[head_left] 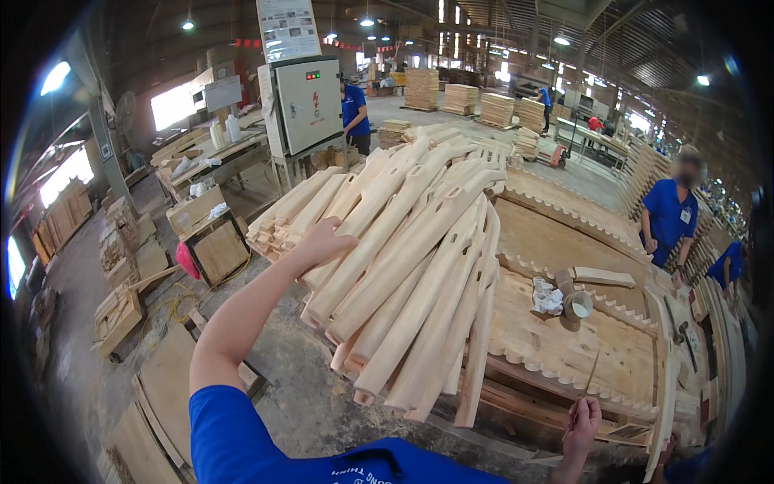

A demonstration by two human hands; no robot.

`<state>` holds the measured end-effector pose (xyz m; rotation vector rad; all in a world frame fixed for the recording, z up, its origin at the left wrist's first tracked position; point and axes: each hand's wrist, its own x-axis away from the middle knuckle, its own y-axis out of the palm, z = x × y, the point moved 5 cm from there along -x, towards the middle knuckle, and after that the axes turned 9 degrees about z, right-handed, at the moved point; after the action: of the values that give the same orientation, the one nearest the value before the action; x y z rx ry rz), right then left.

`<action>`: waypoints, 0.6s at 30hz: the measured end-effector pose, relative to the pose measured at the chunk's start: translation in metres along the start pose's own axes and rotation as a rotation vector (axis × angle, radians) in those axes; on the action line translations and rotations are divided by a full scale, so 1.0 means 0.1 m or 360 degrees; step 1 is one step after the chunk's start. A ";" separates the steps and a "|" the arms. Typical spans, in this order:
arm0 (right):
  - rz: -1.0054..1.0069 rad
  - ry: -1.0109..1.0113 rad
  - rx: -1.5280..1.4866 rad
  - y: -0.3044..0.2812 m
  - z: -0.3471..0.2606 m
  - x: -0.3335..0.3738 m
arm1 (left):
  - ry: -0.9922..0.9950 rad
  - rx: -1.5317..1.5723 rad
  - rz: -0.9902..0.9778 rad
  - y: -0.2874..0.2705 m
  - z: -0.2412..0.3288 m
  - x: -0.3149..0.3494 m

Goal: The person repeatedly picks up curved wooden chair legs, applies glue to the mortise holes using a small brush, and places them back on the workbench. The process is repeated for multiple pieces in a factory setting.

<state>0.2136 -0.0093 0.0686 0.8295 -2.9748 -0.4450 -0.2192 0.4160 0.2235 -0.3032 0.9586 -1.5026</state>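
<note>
A worker's bare hands stand well apart at a heap of pale wooden pieces [403, 266], which fills the middle of my remote view and fans its long ends toward 6 o'clock, several of the pieces cut with oblong slots. At 9 o'clock from the heap's center, the left hand [326, 242] lies on the upper pieces, fingers spread over the wood; I cannot tell whether it grips one or only rests there. Between 4 and 5 o'clock, I see the right hand [582, 421] closed around a thin, slender tool [592, 373], its tip pointing toward 12 o'clock. On the wooden bench [516, 323] toward 3 o'clock, edged with scalloped strips [556, 375], stand a pale cup [579, 304] and, just beside it, crumpled white material [547, 297]; a single shaped piece [602, 277] lies near them. Farther out, just past 3 o'clock, I make out a hammer [686, 343]. A co-worker in a blue shirt [671, 214] stands at the bench's far side, near 3 o'clock, while a gray electrical cabinet [308, 109] rises at 11 o'clock, another blue-shirted person [354, 113] partly hidden behind it.
</note>
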 end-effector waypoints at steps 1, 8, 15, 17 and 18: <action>-0.0021 -0.0032 -0.0013 0.08 -0.01 -0.02 | 0.0048 -0.0030 0.0005 -0.05 0.06 0.00; 0.0019 0.0031 0.0006 0.46 0.04 0.05 | 0.0201 -0.0006 -0.0167 -0.08 0.47 0.18; 0.0012 0.0066 -0.0042 0.42 0.16 0.09 | 0.0337 -0.0341 -0.0642 0.25 0.63 0.29; 0.0064 0.0046 -0.0020 0.41 0.08 0.12 | 0.0363 -0.0357 -0.0442 0.25 0.47 0.04; 0.0062 0.0017 -0.0031 0.40 0.07 0.13 | 0.0330 -0.0432 -0.0259 0.19 0.29 -0.14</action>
<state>0.1818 0.0186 0.0725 0.7686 -2.9662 -0.4656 -0.1828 0.4203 0.2330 -0.4348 1.3348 -1.5735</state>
